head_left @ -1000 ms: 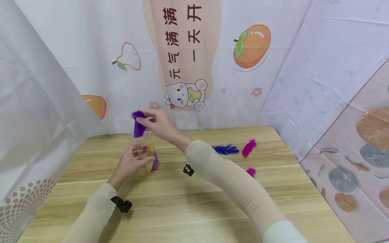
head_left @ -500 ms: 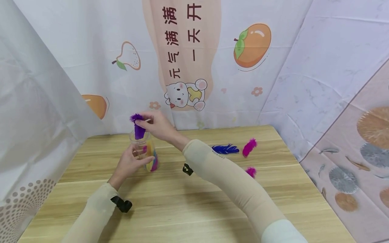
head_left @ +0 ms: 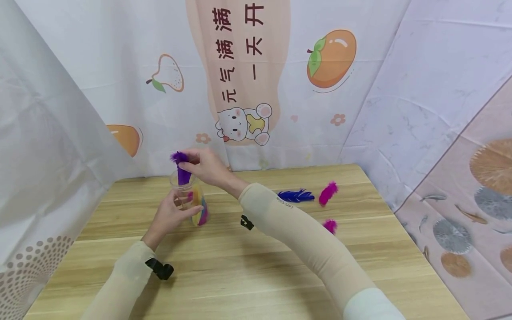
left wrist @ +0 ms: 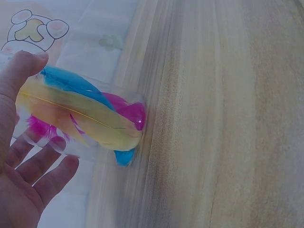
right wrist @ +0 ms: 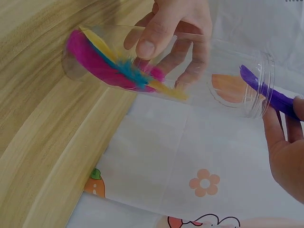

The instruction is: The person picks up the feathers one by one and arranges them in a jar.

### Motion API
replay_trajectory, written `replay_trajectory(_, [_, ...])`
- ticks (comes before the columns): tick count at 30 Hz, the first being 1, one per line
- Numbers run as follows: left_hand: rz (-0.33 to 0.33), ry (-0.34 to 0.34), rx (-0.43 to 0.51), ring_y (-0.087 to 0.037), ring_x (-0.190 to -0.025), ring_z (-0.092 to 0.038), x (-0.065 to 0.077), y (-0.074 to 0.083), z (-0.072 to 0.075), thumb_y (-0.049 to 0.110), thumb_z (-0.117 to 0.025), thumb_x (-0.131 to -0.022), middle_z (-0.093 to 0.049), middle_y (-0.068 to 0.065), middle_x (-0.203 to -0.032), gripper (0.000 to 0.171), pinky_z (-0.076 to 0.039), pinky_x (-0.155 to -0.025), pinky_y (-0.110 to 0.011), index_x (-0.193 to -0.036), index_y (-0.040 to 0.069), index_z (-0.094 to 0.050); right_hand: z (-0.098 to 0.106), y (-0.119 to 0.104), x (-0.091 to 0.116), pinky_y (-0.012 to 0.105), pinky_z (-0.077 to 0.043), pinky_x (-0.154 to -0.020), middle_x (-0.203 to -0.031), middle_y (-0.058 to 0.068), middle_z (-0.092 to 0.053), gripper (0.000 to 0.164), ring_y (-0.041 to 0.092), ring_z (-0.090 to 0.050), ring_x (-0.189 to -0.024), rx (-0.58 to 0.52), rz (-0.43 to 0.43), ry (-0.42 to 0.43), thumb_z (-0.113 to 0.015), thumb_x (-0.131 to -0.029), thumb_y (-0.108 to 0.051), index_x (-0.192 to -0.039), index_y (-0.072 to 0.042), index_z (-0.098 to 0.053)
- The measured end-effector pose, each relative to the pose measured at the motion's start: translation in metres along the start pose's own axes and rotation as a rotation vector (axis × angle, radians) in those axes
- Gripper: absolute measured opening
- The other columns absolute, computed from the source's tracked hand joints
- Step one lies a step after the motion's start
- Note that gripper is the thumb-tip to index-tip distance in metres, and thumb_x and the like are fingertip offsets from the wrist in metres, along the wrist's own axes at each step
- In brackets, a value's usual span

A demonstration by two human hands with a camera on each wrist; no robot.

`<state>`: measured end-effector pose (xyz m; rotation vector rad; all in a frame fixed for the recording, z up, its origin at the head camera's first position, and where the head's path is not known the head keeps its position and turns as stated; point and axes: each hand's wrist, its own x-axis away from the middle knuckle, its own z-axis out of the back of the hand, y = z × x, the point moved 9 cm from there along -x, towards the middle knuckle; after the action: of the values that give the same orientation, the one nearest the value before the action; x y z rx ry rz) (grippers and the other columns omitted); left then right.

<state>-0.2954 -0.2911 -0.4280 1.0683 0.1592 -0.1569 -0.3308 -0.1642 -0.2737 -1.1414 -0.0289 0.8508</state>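
A clear plastic jar (head_left: 185,201) stands upright at the table's back left. Inside it lie a yellow feather (left wrist: 78,111), a blue feather (left wrist: 73,83) and magenta feathers (right wrist: 95,64). My left hand (head_left: 171,214) grips the jar's side, thumb on one side and fingers on the other. Over the jar's mouth, my right hand (head_left: 208,166) pinches a purple feather (head_left: 184,174) between thumb and fingers. In the right wrist view the feather's lower tip is inside the threaded rim (right wrist: 260,85), with the fingers right at the rim.
On the right of the wooden table (head_left: 240,275) lie a dark blue feather (head_left: 297,196), a magenta feather (head_left: 328,194) and another magenta feather (head_left: 330,226), partly hidden by the right sleeve (head_left: 304,240). A printed cloth (head_left: 280,151) hangs behind the table's back edge.
My right hand has lowered slightly, bringing the purple feather's tip down into the jar's mouth. The left hand and the jar have stayed in place.
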Motion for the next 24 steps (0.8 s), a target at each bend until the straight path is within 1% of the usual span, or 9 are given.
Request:
replay_trajectory(3, [-0.012, 0.001, -0.014, -0.039, -0.119, -0.061, 0.0002, 0.0008, -0.0001, 0.029, -0.085, -0.085, -0.059, -0.018, -0.130, 0.073, -0.058, -0.086, -0.034, -0.142, 0.006, -0.045, -0.0004, -0.0002, 0.0014, 0.014, -0.052, -0.082, -0.114, 0.013, -0.073, 0.027, 0.009, -0.069, -0.095, -0.001, 0.002, -0.001, -0.069, -0.097, -0.005, -0.123, 0.000, -0.069])
replay_trajectory(7, [-0.003, 0.002, -0.025, -0.037, -0.118, -0.061, 0.0020, 0.0012, -0.0001, 0.031, -0.086, -0.084, -0.059, -0.016, -0.129, 0.075, -0.057, -0.090, -0.044, -0.142, 0.008, -0.044, -0.0018, -0.0015, 0.0025, 0.014, -0.052, -0.083, -0.118, 0.012, -0.072, 0.031, 0.009, -0.069, -0.097, -0.003, 0.016, -0.009, -0.070, -0.096, -0.004, -0.127, -0.001, -0.068])
replay_trajectory(9, [-0.004, 0.002, -0.027, -0.038, -0.118, -0.061, 0.0027, 0.0017, 0.0000, 0.031, -0.086, -0.084, -0.058, -0.017, -0.129, 0.076, -0.057, -0.089, -0.045, -0.143, 0.007, -0.044, -0.0025, -0.0020, 0.0029, 0.014, -0.052, -0.084, -0.119, 0.012, -0.072, 0.033, 0.008, -0.069, -0.099, -0.015, 0.024, -0.016, -0.070, -0.096, -0.004, -0.128, -0.001, -0.067])
replay_trajectory(11, [-0.003, 0.006, -0.030, -0.037, -0.115, -0.061, 0.0027, 0.0021, 0.0004, 0.032, -0.086, -0.084, -0.058, -0.016, -0.128, 0.076, -0.058, -0.088, -0.042, -0.143, 0.007, -0.044, -0.0030, -0.0016, 0.0033, 0.015, -0.052, -0.085, -0.120, 0.011, -0.072, 0.033, 0.008, -0.068, -0.100, -0.049, 0.023, -0.025, -0.069, -0.096, -0.003, -0.129, -0.002, -0.067])
replay_trajectory(13, [-0.008, 0.010, -0.044, -0.035, -0.113, -0.062, 0.0023, 0.0025, 0.0009, 0.032, -0.085, -0.084, -0.059, -0.015, -0.127, 0.076, -0.057, -0.088, -0.040, -0.142, 0.007, -0.044, -0.0027, -0.0008, 0.0035, 0.016, -0.052, -0.086, -0.118, 0.011, -0.073, 0.032, 0.008, -0.069, -0.101, -0.076, 0.022, -0.028, -0.069, -0.096, -0.003, -0.128, -0.003, -0.067])
replay_trajectory(15, [-0.009, 0.013, -0.054, -0.032, -0.112, -0.061, 0.0015, 0.0023, 0.0012, 0.034, -0.085, -0.085, -0.059, -0.013, -0.128, 0.076, -0.055, -0.090, -0.041, -0.143, 0.009, -0.044, -0.0019, -0.0003, 0.0034, 0.017, -0.052, -0.086, -0.115, 0.012, -0.073, 0.031, 0.011, -0.069, -0.101, -0.100, 0.024, -0.028, -0.069, -0.096, -0.003, -0.127, -0.003, -0.068])
replay_trajectory(20, [-0.009, 0.005, -0.038, -0.033, -0.117, -0.058, 0.0015, 0.0024, 0.0009, 0.035, -0.084, -0.086, -0.057, -0.015, -0.134, 0.078, -0.051, -0.096, -0.052, -0.146, 0.010, -0.041, -0.0002, 0.0007, 0.0034, 0.018, -0.053, -0.085, -0.114, 0.011, -0.074, 0.029, 0.015, -0.069, -0.104, -0.120, 0.025, -0.027, -0.068, -0.097, -0.003, -0.126, -0.003, -0.068])
replay_trajectory(24, [-0.005, -0.001, -0.022, -0.036, -0.119, -0.057, 0.0019, 0.0018, 0.0005, 0.035, -0.085, -0.085, -0.056, -0.016, -0.134, 0.080, -0.050, -0.097, -0.056, -0.147, 0.011, -0.040, -0.0003, 0.0019, 0.0040, 0.017, -0.053, -0.086, -0.114, 0.009, -0.074, 0.030, 0.010, -0.069, -0.102, -0.105, 0.012, -0.027, -0.068, -0.097, -0.004, -0.127, -0.004, -0.068])
